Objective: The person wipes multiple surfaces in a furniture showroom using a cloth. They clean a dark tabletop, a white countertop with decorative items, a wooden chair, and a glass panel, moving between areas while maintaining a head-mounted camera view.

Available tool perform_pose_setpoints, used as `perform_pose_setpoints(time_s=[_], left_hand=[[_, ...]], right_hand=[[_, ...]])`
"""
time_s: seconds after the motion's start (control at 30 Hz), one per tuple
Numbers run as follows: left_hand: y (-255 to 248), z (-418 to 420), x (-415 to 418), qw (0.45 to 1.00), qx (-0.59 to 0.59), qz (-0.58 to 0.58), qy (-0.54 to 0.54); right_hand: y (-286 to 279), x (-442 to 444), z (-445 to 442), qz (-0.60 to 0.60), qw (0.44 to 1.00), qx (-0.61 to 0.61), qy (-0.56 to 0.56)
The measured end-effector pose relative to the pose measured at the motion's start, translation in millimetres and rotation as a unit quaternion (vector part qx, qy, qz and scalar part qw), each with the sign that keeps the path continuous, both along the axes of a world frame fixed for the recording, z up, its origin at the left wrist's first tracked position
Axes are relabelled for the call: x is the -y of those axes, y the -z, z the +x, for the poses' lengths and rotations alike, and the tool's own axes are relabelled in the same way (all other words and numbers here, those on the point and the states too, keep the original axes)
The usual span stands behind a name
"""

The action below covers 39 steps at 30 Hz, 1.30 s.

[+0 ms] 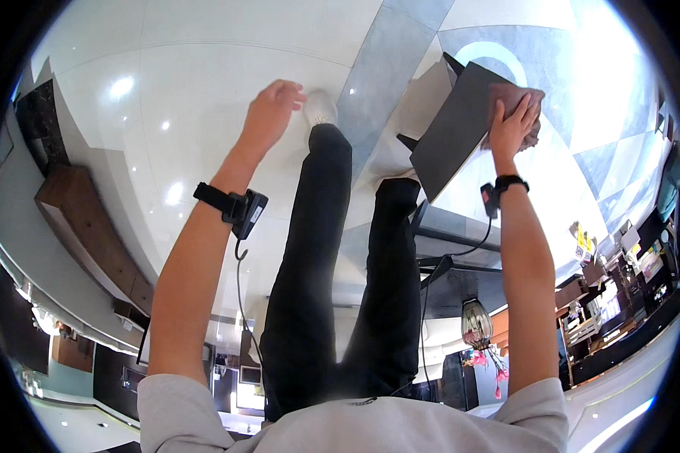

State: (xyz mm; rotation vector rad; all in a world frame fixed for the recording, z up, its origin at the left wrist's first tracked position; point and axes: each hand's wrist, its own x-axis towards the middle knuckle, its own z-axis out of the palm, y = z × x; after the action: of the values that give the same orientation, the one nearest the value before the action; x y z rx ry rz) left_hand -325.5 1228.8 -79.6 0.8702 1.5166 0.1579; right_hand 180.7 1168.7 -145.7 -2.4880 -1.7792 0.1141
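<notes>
My right hand [510, 127] lies spread on a brown cloth [504, 97], pressing it against the far right end of a small dark grey rectangular table or stool [453, 130]. Part of the cloth hangs over the edge. Dark legs of this piece show at its left side. My left hand [275, 110] is in the air over the pale floor, fingers loosely curled, with nothing seen in it. Both wrists wear black straps with small cabled devices.
Near my right forearm a dark table [459, 283] carries a glass vase [476, 325] with pink flowers. A brown wooden cabinet [90, 226] stands at the left. Below my left hand is my white shoe [321, 107] on the glossy tiled floor.
</notes>
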Motion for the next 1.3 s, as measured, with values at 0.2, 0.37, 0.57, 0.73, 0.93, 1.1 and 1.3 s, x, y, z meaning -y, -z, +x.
perform_pose_setpoints(time_s=[0.2,0.37,0.57,0.73,0.93,1.1,1.3], left_hand=[[-18,27,5,0.982,-0.041,0.039,0.178],[-24,62,7,0.961,-0.023,0.153,0.227],[-42,92,60,0.966,-0.009,0.179,0.186],[-105,85,155,0.937,-0.011,0.227,0.265],[-291,21,244,0.931,0.046,0.246,0.266],[-433,-58,310,0.933,0.016,0.315,0.171],[-466,-209,375,0.949,-0.107,0.276,0.107]], right_hand=[[-12,53,-36,-0.001,0.999,0.017,-0.030],[-16,85,-65,-0.003,0.999,0.034,-0.016],[-28,166,-101,0.029,0.998,-0.023,-0.052],[-76,258,-115,-0.054,0.988,-0.123,-0.074],[-203,405,-51,-0.320,0.869,-0.378,-0.004],[-385,466,-111,-0.219,0.891,-0.397,0.028],[-466,505,-188,-0.150,0.926,-0.328,0.108]])
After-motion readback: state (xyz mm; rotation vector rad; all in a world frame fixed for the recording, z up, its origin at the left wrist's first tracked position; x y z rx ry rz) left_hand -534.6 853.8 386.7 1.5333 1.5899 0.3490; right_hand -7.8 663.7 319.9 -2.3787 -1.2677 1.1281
